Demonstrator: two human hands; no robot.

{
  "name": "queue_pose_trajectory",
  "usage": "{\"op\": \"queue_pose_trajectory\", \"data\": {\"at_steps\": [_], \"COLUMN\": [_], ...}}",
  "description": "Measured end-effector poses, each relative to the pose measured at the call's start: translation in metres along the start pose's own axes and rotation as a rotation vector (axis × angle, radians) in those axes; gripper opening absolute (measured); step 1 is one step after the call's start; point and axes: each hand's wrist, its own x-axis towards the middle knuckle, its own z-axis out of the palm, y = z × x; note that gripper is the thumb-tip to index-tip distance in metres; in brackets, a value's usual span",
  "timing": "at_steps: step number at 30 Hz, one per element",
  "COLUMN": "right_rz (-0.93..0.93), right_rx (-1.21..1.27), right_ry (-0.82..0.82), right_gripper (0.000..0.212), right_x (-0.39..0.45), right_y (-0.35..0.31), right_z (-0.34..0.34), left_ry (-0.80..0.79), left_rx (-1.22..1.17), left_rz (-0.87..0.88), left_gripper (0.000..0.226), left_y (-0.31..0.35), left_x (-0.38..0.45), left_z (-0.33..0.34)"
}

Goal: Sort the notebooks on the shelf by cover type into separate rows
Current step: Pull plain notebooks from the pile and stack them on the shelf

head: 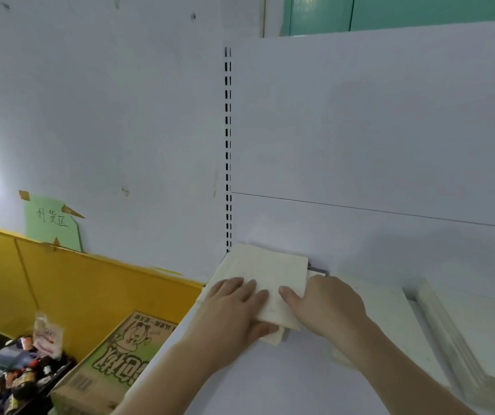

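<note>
Hands grip cream notebook stack [265, 283] at shelf's [270, 378] back-left corner: left hand [234, 307] w/ thumb underneath, right hand [327, 307] clasping its right edge.

A green paper sign [52, 224] was taped to the wall above a yellow partition [90, 290]. Below, a printed cardboard box [111, 359] was set beside what seemed small packaged goods [15, 372].
</note>
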Motion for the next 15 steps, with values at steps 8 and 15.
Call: {"op": "queue_pose_trajectory", "data": {"at_steps": [8,15], "right_rz": [0.234,0.270], "right_rx": [0.574,0.943], "right_ry": [0.009,0.330], "right_gripper": [0.027,0.012], "right_x": [-0.006,-0.044], "right_y": [-0.004,-0.031], "right_z": [-0.018,-0.039], "left_ry": [0.050,0.074], "left_rx": [-0.375,-1.326], "left_rz": [-0.005,-0.450], "left_gripper": [0.072,0.048], "left_y": [-0.017,-0.039], "left_x": [-0.001,0.007], "left_z": [-0.014,-0.036]}}
